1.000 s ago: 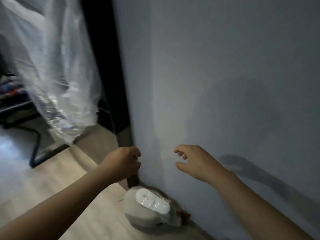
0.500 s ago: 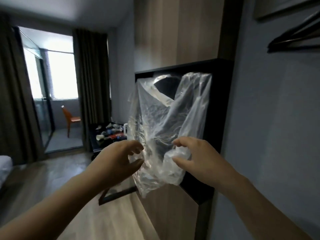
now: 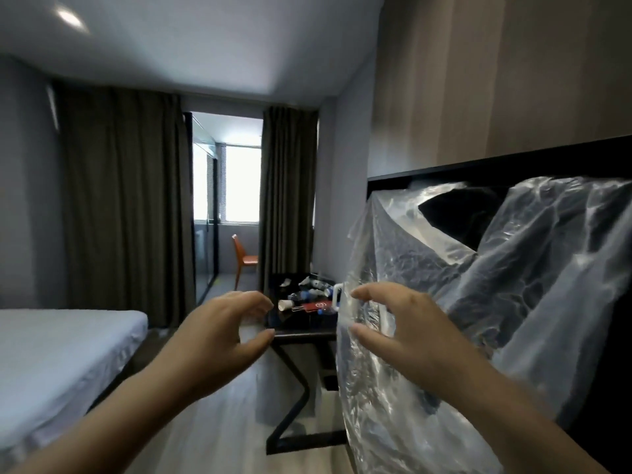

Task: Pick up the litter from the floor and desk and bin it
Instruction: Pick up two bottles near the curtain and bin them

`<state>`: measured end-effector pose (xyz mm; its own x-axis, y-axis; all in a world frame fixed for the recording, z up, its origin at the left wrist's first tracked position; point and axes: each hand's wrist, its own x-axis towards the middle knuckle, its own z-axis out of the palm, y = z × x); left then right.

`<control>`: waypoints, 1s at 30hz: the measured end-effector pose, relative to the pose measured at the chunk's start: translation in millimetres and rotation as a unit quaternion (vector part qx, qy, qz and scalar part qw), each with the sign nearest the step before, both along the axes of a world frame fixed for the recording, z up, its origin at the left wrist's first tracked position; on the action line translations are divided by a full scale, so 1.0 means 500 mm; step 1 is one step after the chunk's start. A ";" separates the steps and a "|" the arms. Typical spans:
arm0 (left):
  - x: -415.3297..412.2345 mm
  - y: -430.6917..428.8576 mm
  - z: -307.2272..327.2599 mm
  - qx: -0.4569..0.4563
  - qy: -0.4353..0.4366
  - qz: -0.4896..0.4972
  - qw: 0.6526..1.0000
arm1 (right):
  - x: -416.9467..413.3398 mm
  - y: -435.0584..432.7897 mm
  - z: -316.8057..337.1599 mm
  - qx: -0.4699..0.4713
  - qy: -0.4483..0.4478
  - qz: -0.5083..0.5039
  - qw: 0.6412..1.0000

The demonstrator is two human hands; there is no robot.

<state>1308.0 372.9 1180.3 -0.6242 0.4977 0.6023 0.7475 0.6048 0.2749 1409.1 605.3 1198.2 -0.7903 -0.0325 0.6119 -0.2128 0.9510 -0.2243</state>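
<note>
A large clear plastic bag (image 3: 478,275) hangs from the black shelf (image 3: 513,162) on the right, its mouth gaping at the top. My right hand (image 3: 393,333) is raised at the bag's left edge with fingers spread and curved; no grip on the plastic shows. My left hand (image 3: 222,336) hovers to the left of the bag, fingers loosely curved, holding nothing. Beyond the hands, a dark desk (image 3: 301,333) carries litter (image 3: 307,297): a paper cup, plastic bottles and a red packet.
A bed with a white sheet (image 3: 51,357) fills the left. Dark curtains (image 3: 119,200) flank a glass door, with an orange chair (image 3: 244,260) beyond. Wooden cabinet panels (image 3: 496,70) rise above the shelf. Pale floor (image 3: 222,422) runs between bed and desk.
The view has swung from the wall and floor up to the room. Both hands were at the bag half a second ago; now the left hand is off it and the bag sits further right.
</note>
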 end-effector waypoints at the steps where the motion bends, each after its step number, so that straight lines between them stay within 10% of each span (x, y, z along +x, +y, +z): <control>1: -0.021 0.005 0.000 -0.003 0.003 0.015 1.000 | -0.033 0.009 0.002 0.000 0.000 0.012 1.000; 30: -0.993 -0.145 -0.011 -0.026 -0.026 0.159 0.987 | -1.120 -0.104 -0.017 -0.004 -0.011 0.099 0.995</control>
<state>811.7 300.2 1174.8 -0.7831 0.3002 0.5446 0.5029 0.8208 0.2708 848.9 553.2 1189.7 -0.7819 -0.1836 0.5958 -0.3904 0.8893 -0.2383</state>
